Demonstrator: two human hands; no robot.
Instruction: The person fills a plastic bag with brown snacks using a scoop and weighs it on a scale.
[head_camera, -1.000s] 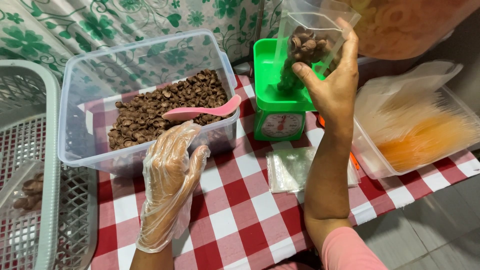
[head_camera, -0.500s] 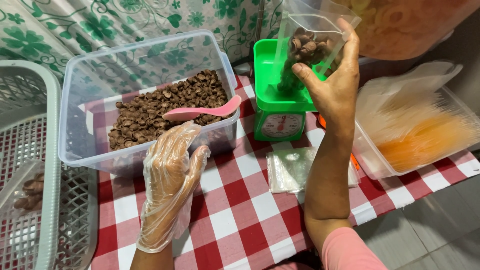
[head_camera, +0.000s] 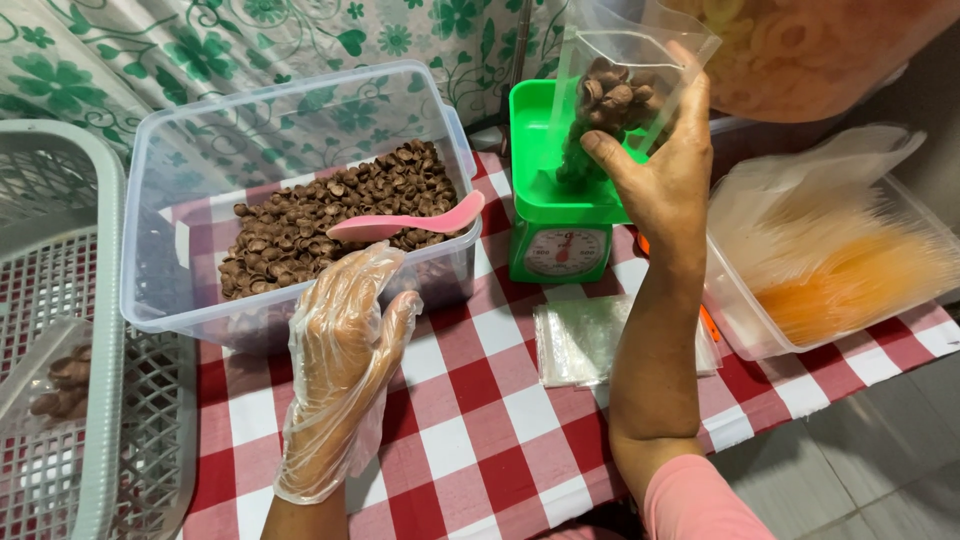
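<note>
My right hand (head_camera: 662, 178) grips a clear plastic bag (head_camera: 620, 85) partly filled with brown cereal pieces, held on the tray of a green kitchen scale (head_camera: 557, 215). My left hand (head_camera: 345, 345), in a thin clear plastic glove, hovers with fingers apart at the front wall of a clear plastic tub (head_camera: 190, 170) of the same brown cereal (head_camera: 310, 215). A pink plastic spoon (head_camera: 405, 224) lies across the cereal, just above my left fingertips.
A grey slatted basket (head_camera: 100, 300) at the left holds a filled bag. A stack of empty clear bags (head_camera: 580, 340) lies on the red-checked tablecloth (head_camera: 470, 430). A tub of orange sticks (head_camera: 850, 270) stands at the right near the table edge.
</note>
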